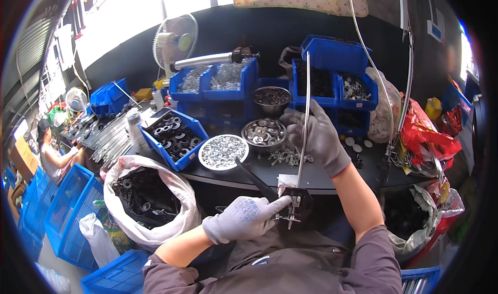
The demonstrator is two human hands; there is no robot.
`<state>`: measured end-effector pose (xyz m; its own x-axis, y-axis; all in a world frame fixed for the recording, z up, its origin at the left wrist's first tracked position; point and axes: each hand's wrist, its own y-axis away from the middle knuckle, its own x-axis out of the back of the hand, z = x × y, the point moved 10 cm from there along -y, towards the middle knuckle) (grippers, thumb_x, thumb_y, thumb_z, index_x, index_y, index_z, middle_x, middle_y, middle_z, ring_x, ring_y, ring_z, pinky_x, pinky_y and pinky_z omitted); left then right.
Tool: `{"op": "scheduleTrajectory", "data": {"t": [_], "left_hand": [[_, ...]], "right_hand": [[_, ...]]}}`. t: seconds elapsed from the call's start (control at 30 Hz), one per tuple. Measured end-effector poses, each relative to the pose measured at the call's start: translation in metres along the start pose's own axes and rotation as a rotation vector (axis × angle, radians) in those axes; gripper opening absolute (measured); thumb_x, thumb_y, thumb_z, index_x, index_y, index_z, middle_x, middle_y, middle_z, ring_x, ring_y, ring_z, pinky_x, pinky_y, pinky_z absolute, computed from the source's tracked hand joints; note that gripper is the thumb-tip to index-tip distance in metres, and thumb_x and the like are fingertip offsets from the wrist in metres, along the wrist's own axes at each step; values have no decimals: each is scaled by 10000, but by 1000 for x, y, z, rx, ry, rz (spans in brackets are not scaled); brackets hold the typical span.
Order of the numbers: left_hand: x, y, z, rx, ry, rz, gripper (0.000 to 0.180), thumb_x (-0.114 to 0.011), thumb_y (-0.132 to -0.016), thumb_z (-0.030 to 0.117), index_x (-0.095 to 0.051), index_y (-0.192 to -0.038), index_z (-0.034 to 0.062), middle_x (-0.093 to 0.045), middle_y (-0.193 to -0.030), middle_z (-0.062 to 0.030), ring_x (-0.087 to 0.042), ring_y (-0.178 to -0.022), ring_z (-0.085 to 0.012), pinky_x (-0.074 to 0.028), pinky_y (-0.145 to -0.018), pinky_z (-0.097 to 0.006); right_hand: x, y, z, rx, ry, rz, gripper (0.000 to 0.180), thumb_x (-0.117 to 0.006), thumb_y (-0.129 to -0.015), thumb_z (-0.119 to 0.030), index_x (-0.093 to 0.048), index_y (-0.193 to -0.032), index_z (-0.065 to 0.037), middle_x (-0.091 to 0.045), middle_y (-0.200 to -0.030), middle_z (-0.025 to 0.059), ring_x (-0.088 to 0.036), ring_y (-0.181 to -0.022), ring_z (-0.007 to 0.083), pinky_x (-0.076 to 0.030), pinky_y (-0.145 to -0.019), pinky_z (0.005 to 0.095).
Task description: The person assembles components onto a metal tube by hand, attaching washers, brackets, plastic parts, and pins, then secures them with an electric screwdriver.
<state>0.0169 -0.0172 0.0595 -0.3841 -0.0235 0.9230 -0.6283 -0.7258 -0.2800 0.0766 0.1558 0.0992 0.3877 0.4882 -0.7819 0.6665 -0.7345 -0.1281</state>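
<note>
My left hand (245, 219), in a grey glove, is closed on a black fitting (298, 204) with small metal parts, its index finger stretched along it. From this fitting a long silver rod (307, 84) rises nearly upright. A white block (288, 182) sits beside the rod's lower end. My right hand (324, 141), also gloved, is raised at the rod's middle. The rod passes in front of its fingers, which are slightly blurred; whether they grip it I cannot tell. A black handle-like bar (255, 179) slants from the fitting toward a white dish of small metal parts (224, 152).
Metal bowls (264, 134) of washers and loose springs (288, 156) lie beyond the dish. Blue bins (223, 81) of hardware line the back. A white sack (119, 190) of black parts stands left, red bags (428, 133) right. Another person (54, 154) sits far left.
</note>
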Motion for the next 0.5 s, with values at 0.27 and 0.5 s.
{"op": "scheduleTrajectory", "data": {"t": [0.27,0.5], "left_hand": [[9,-8,-20,7,-150,175,565,-658,-811,186,-484,-1331,53,-564,-646,-117,-596,-575,-293,-465,-505,-408],[55,-15,-80,183,-241,540,637,-693,-790,103,-439,-1362,-14,-575,-650,-146,-608,-605,-314,-459,-533,-418]], "right_hand": [[10,-2,11,67,857,-20,340,-389,-1041,-307,-548,-1158,-30,-626,-970,71,-594,-790,133,-474,-717,277],[49,30,84,-92,850,179,379,-291,-1051,-238,-554,-1187,-2,-629,-1058,101,-584,-1005,156,-465,-899,329]]}}
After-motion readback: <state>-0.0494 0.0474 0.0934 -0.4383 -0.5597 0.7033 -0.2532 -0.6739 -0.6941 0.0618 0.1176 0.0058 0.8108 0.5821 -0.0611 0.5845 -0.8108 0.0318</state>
